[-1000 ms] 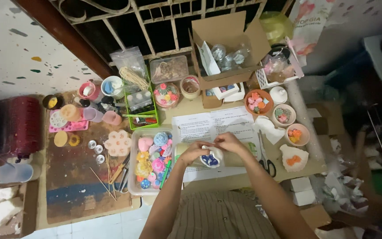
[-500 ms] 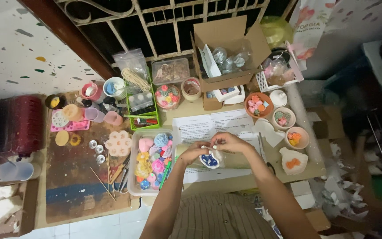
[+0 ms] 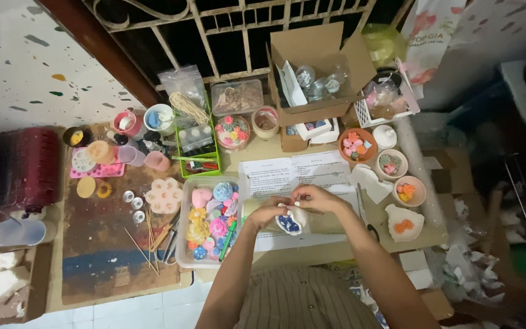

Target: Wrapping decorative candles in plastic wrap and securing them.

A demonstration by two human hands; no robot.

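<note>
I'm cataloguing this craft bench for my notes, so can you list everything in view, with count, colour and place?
white and blue piece: one, held between both hands
clear tray: one, full of pastel shapes, left of the hands
printed sheets: white, under and behind the hands
cardboard box: one, brown, open, at the back, clear round things inside
small bowls: several, right side, holding small coloured pieces
green tray: one, behind the clear tray
flower-shaped mould: one, pale, on the wooden board
wooden sticks: several, on the board
left hand: on the piece
right hand: on the piece
</note>
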